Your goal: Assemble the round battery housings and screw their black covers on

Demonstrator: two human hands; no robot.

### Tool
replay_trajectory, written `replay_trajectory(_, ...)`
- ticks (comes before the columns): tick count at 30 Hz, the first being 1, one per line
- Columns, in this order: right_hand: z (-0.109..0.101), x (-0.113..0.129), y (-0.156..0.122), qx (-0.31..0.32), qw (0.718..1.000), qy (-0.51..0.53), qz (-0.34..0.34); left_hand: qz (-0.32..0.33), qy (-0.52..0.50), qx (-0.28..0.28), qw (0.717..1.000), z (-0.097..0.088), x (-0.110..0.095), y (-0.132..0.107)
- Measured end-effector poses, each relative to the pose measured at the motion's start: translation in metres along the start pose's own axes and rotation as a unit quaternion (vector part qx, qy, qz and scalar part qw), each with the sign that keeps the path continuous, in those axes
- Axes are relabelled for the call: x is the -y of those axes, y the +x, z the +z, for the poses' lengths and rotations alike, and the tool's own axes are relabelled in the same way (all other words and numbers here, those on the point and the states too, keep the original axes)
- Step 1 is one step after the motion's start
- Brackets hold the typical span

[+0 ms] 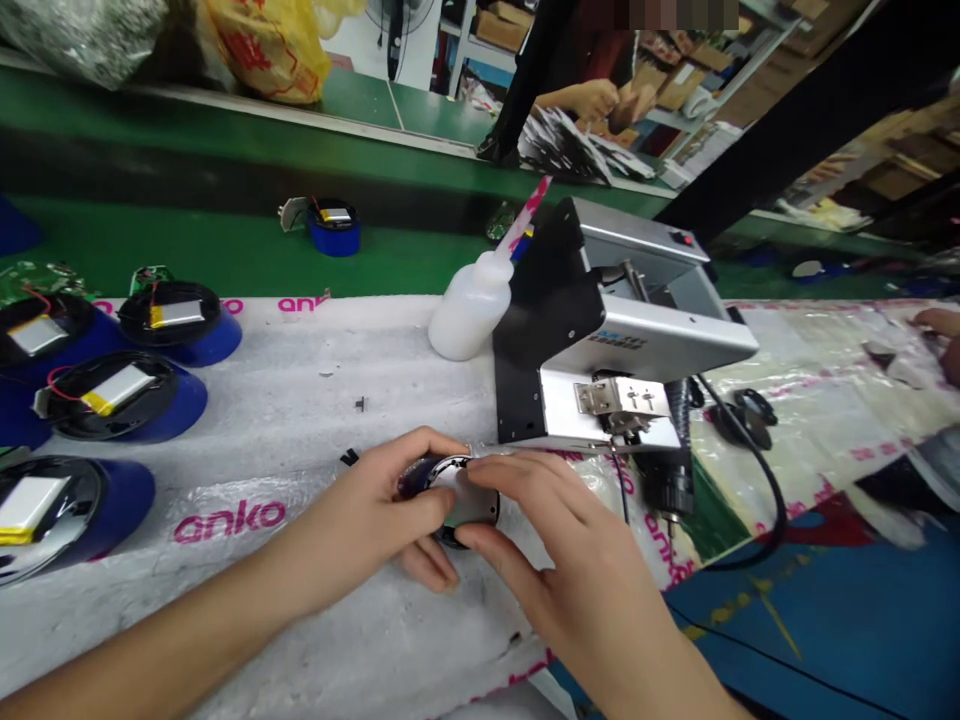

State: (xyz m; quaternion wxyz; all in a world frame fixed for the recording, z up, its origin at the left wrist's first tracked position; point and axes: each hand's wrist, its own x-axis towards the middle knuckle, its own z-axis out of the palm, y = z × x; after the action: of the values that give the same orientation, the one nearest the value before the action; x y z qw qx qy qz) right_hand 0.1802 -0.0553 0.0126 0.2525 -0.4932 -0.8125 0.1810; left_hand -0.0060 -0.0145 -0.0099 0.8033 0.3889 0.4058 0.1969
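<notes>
Both my hands grip a round dark-blue housing low at the centre, its pale insert mostly hidden by my fingers. My left hand holds its left side, with the fingers curled over the rim. My right hand presses on it from the right, with the thumb below and the fingers on top. A thin metal tip from the silver-and-black bench machine reaches just above the housing. Several similar housings with flat pouch batteries and thin red wires lie to the left.
A white plastic squeeze bottle stands beside the machine. A black cable curves to its right. A blue housing sits on the green shelf behind. A co-worker's hands work beyond it, and another person's hand shows at right.
</notes>
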Motion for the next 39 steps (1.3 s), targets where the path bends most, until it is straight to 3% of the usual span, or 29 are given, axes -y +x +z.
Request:
replay_trajectory(4,-0.012,-0.006,-0.006,0.030,0.998,0.055,-0.019,-0.006,0.025,-0.027,0.999,0.004,0.000,0.003)
replay_trajectory(5,-0.021,-0.015,-0.009,0.006,0.999,0.046,-0.025,-0.011,0.027,-0.037,0.999,0.005,0.000,0.004)
replay_trajectory(7,-0.048,-0.045,-0.017,-0.123,0.992,-0.029,-0.001,-0.025,0.027,-0.064,0.997,0.006,0.000,0.005)
replay_trajectory(8,-0.065,-0.065,-0.022,-0.221,0.971,-0.088,0.035,-0.031,0.025,-0.080,0.996,0.006,-0.001,0.006)
replay_trajectory(10,-0.100,-0.110,-0.031,-0.314,0.931,-0.160,0.097,-0.044,0.023,-0.104,0.993,0.008,-0.002,0.007)
replay_trajectory(13,-0.135,-0.175,-0.036,-0.266,0.930,-0.204,0.149,-0.048,0.026,-0.107,0.993,0.010,-0.003,0.008)
replay_trajectory(15,-0.140,-0.204,-0.034,-0.204,0.945,-0.204,0.155,-0.043,0.033,-0.108,0.993,0.011,-0.003,0.007)
replay_trajectory(17,-0.137,-0.216,-0.034,-0.170,0.955,-0.194,0.148,-0.040,0.041,-0.111,0.992,0.011,-0.003,0.006)
replay_trajectory(21,-0.130,-0.194,-0.051,-0.184,0.965,-0.145,0.121,-0.035,0.054,-0.108,0.992,0.010,-0.001,0.006)
replay_trajectory(26,-0.104,-0.111,-0.079,-0.194,0.979,0.019,0.068,-0.018,0.047,-0.082,0.995,0.007,0.000,0.006)
replay_trajectory(28,-0.084,-0.076,-0.080,-0.168,0.982,0.071,0.038,-0.012,0.044,-0.057,0.997,0.008,-0.001,0.004)
replay_trajectory(31,-0.055,-0.041,-0.067,-0.045,0.998,-0.037,-0.015,0.020,0.036,-0.031,0.999,0.009,0.001,0.000)
replay_trajectory(34,-0.032,-0.030,-0.045,0.030,0.991,-0.126,-0.023,0.048,0.023,-0.036,0.998,0.010,0.005,-0.003)
replay_trajectory(39,-0.008,-0.028,-0.021,-0.024,1.000,0.002,-0.005,0.060,0.015,-0.036,0.997,0.008,0.011,-0.006)
